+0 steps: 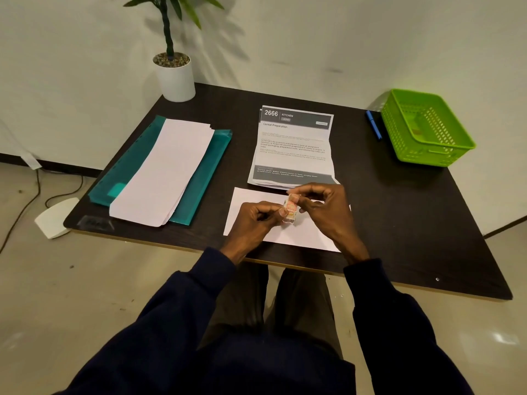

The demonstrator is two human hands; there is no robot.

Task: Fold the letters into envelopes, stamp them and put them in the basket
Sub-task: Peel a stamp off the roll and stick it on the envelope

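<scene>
A white envelope [299, 236] lies flat near the table's front edge. Just above it, my left hand [253, 220] and my right hand [325, 208] both pinch a small strip of orange-and-white stamps [291, 208] between their fingertips. Behind the envelope rests a stack of printed letters [293, 146] headed "2666 Kitchen". A pile of blank white envelopes [165, 172] lies on a teal folder [205, 178] at the left. The green plastic basket [425, 126] stands at the far right corner; a small item shows inside it.
A blue pen [374, 125] lies left of the basket. A potted plant in a white pot [175, 76] stands at the back left corner. The dark table [413, 212] ends close to my knees. A white device and cables lie on the floor at left.
</scene>
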